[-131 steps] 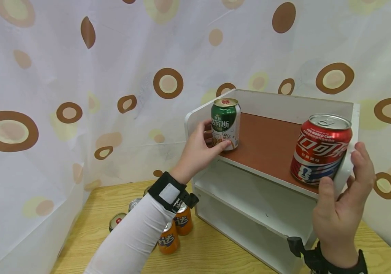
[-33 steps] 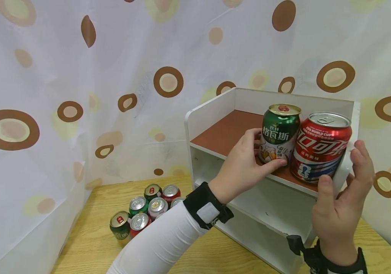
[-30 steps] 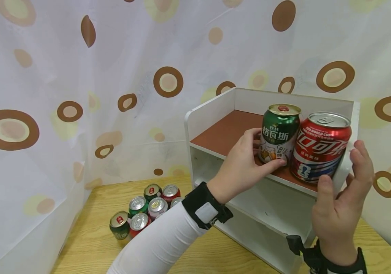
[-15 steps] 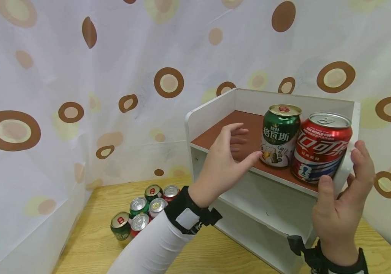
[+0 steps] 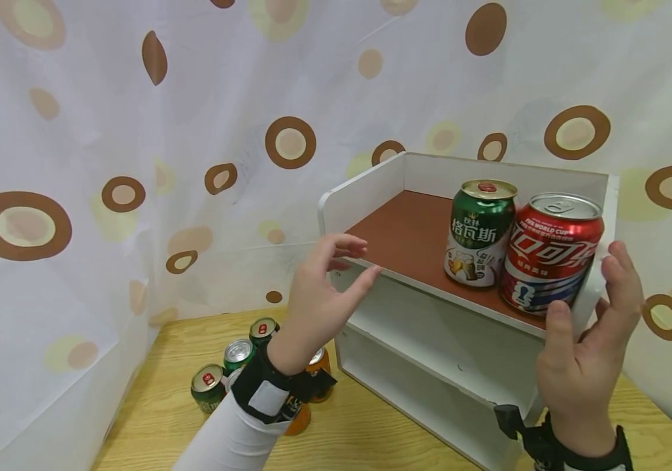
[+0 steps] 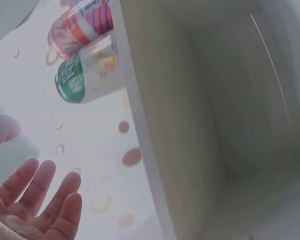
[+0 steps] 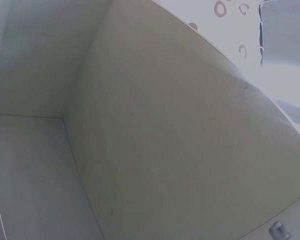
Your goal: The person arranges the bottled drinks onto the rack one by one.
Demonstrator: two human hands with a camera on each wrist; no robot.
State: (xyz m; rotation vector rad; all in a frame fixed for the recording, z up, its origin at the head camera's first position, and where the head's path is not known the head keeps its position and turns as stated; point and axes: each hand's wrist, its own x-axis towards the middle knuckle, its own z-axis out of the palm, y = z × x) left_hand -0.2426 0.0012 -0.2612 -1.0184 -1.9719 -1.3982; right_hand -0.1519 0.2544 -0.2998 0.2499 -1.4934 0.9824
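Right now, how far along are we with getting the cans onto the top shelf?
Done: the green can and the red can stand side by side on the top shelf. In hand: nothing; the left hand is open and off the cans, and the right hand grips the shelf's right edge. Left: the cans on the table, beside the shelf.

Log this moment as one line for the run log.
left hand: open, off green can | right hand: grips shelf side | green can upright beside red can, top shelf
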